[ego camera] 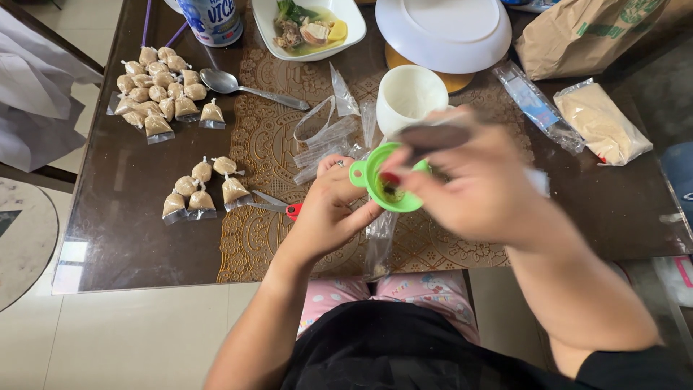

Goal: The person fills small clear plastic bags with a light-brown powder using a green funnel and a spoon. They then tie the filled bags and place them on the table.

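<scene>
Left hand (328,209) clamps the green funnel (382,180) over a plastic bag (377,242); right hand (476,184), gripping a spoon (433,136), hides the cup (408,97).

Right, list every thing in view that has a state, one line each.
Green funnel: held upright by the left hand, stuck into a clear bag.
Clear bag: hanging under the funnel, open at the top.
Spoon: in the right hand, over the funnel, blurred.
White cup: upright.
White plate: upside down.
Small filled bags: tied shut.
Soup bowl: filled.
</scene>
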